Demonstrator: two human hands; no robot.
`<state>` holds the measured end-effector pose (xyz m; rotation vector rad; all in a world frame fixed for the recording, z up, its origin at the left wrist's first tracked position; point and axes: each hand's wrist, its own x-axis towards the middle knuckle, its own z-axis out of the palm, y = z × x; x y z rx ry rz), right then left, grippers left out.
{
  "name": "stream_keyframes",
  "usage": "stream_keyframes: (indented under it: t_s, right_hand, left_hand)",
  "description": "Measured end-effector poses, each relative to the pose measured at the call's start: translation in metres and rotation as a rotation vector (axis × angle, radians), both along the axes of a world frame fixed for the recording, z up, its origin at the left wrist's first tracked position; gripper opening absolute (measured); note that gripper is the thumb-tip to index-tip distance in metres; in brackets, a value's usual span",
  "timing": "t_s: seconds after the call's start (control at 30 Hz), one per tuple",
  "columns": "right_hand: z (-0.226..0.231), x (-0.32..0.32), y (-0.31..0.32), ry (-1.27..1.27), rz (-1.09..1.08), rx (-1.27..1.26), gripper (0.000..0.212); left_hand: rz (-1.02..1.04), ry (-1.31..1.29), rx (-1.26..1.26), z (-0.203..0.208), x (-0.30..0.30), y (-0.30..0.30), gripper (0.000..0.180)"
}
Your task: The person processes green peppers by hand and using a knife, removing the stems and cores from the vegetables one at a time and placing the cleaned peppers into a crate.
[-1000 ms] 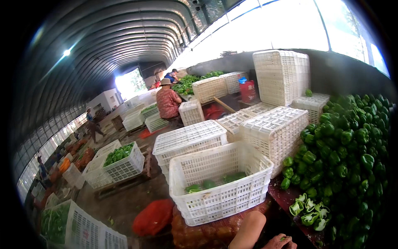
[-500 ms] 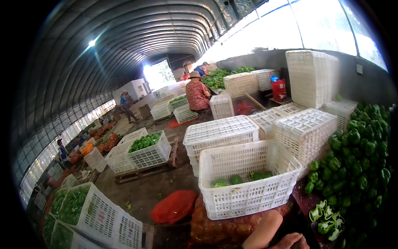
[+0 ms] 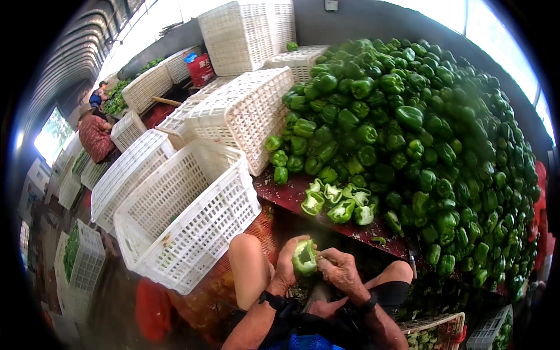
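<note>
The left hand [image 3: 286, 263] curls around one cut pepper [image 3: 304, 257] between two knees [image 3: 245, 249]; the right hand [image 3: 340, 270], fingers bent, meets it, grip unclear; one pepper pile [image 3: 408, 149] lies beyond

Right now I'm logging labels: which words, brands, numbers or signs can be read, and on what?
None can be read.
Red package: pale marks, too small and blurred to read.
Front white crate: no lettering I can make out.

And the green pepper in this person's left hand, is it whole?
No, the green pepper in the left hand is cut open, with its pale cut rim and inside showing.
</note>
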<state>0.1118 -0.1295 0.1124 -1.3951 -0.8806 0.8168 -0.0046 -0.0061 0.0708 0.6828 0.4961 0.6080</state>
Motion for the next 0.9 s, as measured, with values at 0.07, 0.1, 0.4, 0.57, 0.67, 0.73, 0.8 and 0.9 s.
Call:
stream_keyframes:
  t_s: [0.07,0.1,0.4,0.57,0.67,0.73,0.8,0.9]
  right_hand:
    - [-0.009,-0.008,0.005,-0.282,-0.088,0.078,0.011]
    - [-0.012,-0.010,0.005,-0.282,-0.097,0.078,0.011]
    - [-0.033,-0.019,0.023,-0.653,-0.193,-0.338,0.031]
    - [-0.046,-0.010,0.018,-0.570,-0.197,-0.253,0.027]
    - [-0.023,0.006,0.006,-0.255,-0.071,-0.049,0.019]
    - [-0.005,0.003,0.002,-0.082,-0.040,0.004,0.016]
    - [-0.003,0.003,0.000,0.297,-0.043,-0.022,0.013]
    - [-0.011,0.000,0.008,0.195,-0.056,-0.054,0.011]
  left_hand:
    - [-0.008,-0.003,0.053,0.001,-0.002,-0.003,0.042]
    - [-0.002,-0.010,0.104,0.002,-0.002,-0.005,0.040]
    - [0.006,0.305,0.762,0.023,-0.011,-0.014,0.044]
    - [-0.026,0.320,0.770,0.011,-0.004,-0.011,0.049]
    - [0.061,0.019,0.320,0.012,-0.002,-0.007,0.052]
    - [0.076,-0.058,0.256,0.009,-0.005,-0.003,0.055]
    - [0.091,-0.094,0.202,0.001,-0.010,-0.002,0.051]
    - [0.049,0.235,0.711,0.014,-0.018,-0.003,0.047]
